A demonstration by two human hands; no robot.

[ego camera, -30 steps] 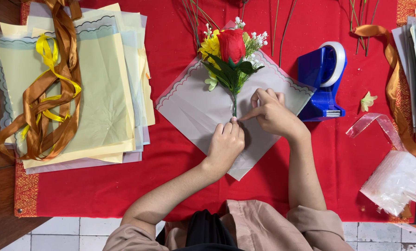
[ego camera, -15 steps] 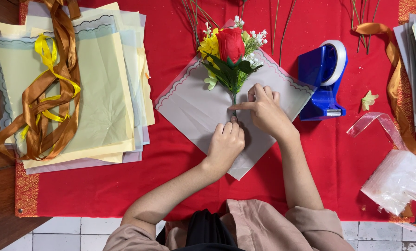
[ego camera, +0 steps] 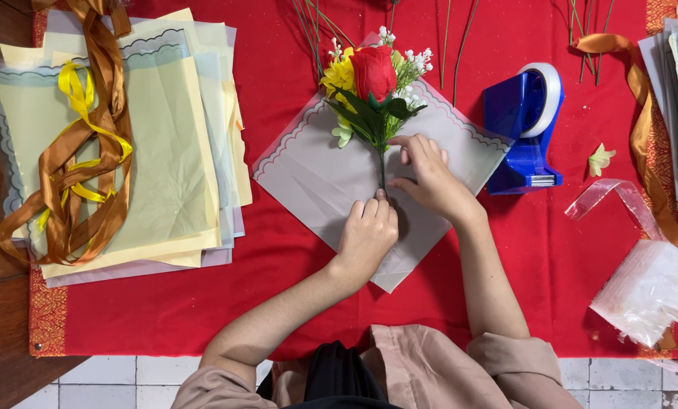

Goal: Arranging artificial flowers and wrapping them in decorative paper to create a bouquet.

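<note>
A small bouquet (ego camera: 371, 91) with a red rose, yellow and white blossoms and green leaves lies on a grey square wrapping sheet (ego camera: 308, 178) with a scalloped border, set diamond-wise on the red cloth. My left hand (ego camera: 367, 236) rests on the sheet at the lower end of the thin stems, fingertips touching them. My right hand (ego camera: 428, 176) lies just right of the stems (ego camera: 382, 168), thumb and fingers pressing at them against the sheet. The stems' lower end is hidden under my fingers.
A blue tape dispenser (ego camera: 526, 129) stands right of the sheet. A stack of pale yellow and white papers (ego camera: 172, 151) with brown and yellow ribbons (ego camera: 81, 151) lies at left. Loose stems (ego camera: 460, 38), a small flower (ego camera: 600, 159), clear plastic strip (ego camera: 608, 193) and crumpled wrap (ego camera: 646, 291) sit at right.
My right hand has slid slightly left and down along the stems, its fingers now curled at them. My left hand has barely moved.
</note>
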